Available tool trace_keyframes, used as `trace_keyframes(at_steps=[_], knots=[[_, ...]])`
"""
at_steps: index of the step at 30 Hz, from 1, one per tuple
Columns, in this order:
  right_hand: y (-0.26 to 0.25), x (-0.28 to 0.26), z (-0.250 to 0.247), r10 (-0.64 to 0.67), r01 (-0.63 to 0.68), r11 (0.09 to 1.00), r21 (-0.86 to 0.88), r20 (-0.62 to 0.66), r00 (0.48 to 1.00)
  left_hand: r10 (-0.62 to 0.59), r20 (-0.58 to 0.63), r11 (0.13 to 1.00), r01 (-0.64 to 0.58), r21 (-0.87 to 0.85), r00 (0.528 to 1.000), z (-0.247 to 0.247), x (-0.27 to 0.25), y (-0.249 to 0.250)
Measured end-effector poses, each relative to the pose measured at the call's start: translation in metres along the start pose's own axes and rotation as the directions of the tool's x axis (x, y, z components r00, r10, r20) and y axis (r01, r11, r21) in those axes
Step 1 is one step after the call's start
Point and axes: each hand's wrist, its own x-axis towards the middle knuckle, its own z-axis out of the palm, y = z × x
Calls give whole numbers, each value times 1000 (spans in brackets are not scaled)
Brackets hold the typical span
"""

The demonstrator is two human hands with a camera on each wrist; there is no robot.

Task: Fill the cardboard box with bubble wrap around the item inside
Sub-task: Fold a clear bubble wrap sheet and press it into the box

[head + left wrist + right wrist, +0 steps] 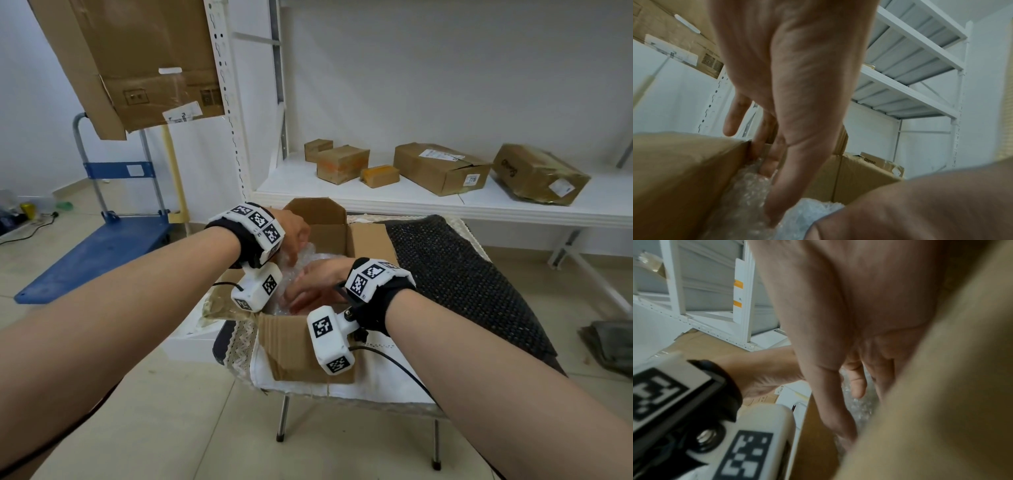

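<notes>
An open cardboard box (301, 346) stands on a small cloth-covered table, filled with clear bubble wrap (308, 260). The item inside is hidden under the wrap. My left hand (294, 236) reaches down at the box's far left corner. In the left wrist view its straight fingers (768, 168) push bubble wrap (748, 191) down along the box wall (684, 170). My right hand (308, 291) lies across the wrap near the front wall, fingers stretched out to the left and pressing it down. In the right wrist view these fingers (857, 386) rest on the bubble wrap (863, 408).
A black dotted mat (462, 274) covers the table's right side beside the box. Behind stands a white shelf (428, 202) with several cardboard boxes. A blue trolley (102, 250) stands on the floor at left, and a large flattened carton (137, 61) hangs above it.
</notes>
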Motion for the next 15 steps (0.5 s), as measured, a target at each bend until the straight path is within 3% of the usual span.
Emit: trace_keyframes(at_steps=[6,12,15], knots=[[0,-3,1,-29,26,995,-101,-31,999,-58,96,995,49,92,994,4,-2,4],[-4,-3,7,-72,57,947,-317,-35,997,-44,151,938,-11,346,988,25,22,-4],[-1,-4,4,-83,71,969,-238,-44,996,-23,219,946,-49,320,975,23,3,-2]])
